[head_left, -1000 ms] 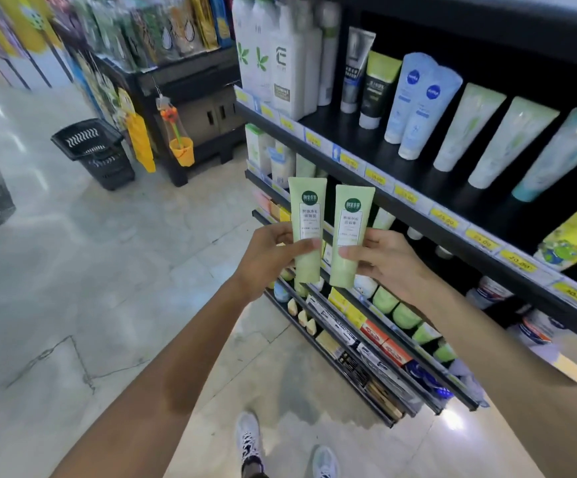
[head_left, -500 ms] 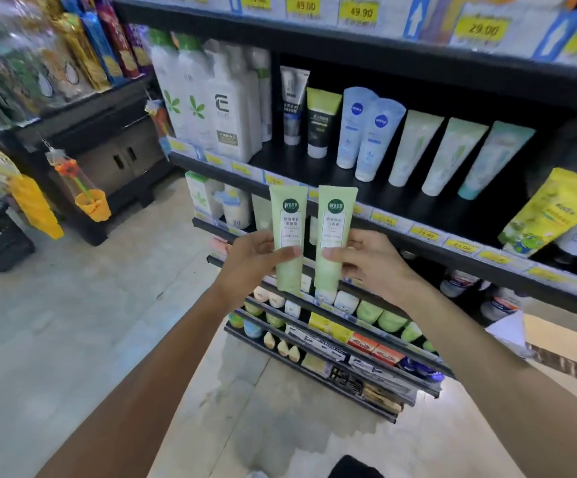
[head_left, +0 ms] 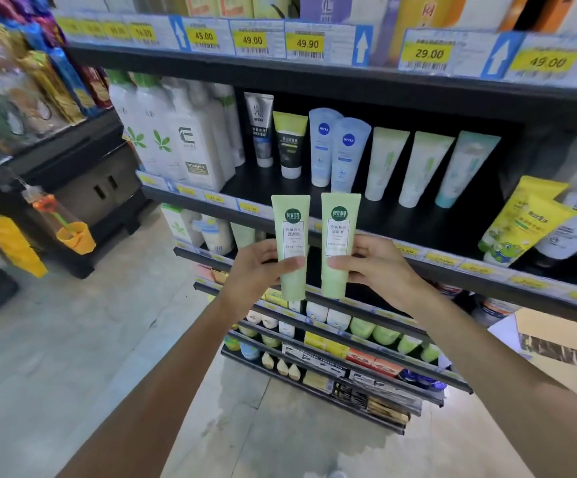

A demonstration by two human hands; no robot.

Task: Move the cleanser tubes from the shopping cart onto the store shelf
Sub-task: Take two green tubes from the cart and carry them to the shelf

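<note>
Two pale green cleanser tubes stand upright in front of me, caps down. My left hand [head_left: 257, 267] grips the left tube [head_left: 292, 232] around its lower half. My right hand [head_left: 373, 267] grips the right tube [head_left: 338, 232] the same way. Both tubes hover just in front of the black store shelf [head_left: 383, 215], level with its front price rail. On that shelf stand white bottles [head_left: 176, 146] at the left, a row of tubes [head_left: 345, 153] in the middle, and yellow tubes [head_left: 521, 222] at the right. No shopping cart is in view.
A bare stretch of shelf board lies in front of the row of tubes. Another shelf [head_left: 314, 70] with price tags runs above. Lower shelves [head_left: 331, 343] hold small products. A side rack [head_left: 83, 174] with a hanging orange toy [head_left: 73, 232] stands at the left.
My view has risen and come closer to the shelf. Both hands have kept hold of their tubes, carried towards the shelf edge.
</note>
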